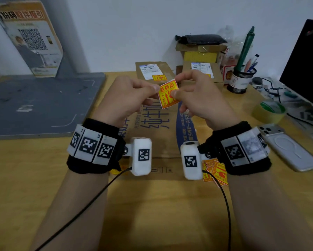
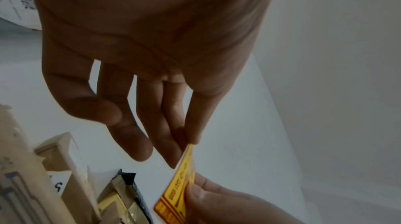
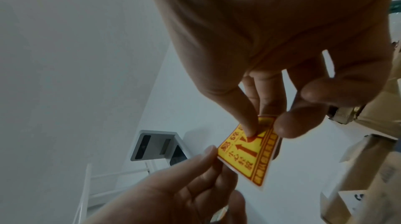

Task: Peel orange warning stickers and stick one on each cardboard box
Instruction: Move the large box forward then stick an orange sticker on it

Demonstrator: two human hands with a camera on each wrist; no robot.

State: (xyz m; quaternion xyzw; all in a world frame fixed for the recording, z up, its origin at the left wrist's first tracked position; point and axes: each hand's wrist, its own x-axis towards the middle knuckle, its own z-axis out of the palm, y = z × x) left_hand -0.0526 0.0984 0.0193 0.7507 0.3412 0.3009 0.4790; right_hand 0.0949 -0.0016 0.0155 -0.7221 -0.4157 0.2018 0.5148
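Both hands hold one orange-and-yellow warning sticker [image 1: 168,94] up in the air above the desk. My left hand [image 1: 134,95] pinches its left edge between thumb and fingers; my right hand [image 1: 193,95] pinches its right side, thumb on the printed face. The sticker [image 3: 249,148] shows red characters and arrows; the left wrist view catches the sticker [image 2: 180,186] edge-on. A cardboard box [image 1: 154,73] behind the hands carries an orange sticker [image 1: 159,77] under its shipping label. A second box [image 1: 202,70] stands to its right. A pile of loose stickers [image 1: 216,172] lies under my right wrist.
A flattened printed cardboard sheet [image 1: 152,124] covers the desk middle. A grey scale platform [image 1: 34,104] sits left, a phone [image 1: 289,149] and tape roll [image 1: 269,110] right, a pen cup [image 1: 242,78] and dark monitor [image 1: 307,66] far right. Stacked boxes [image 1: 201,49] stand against the wall.
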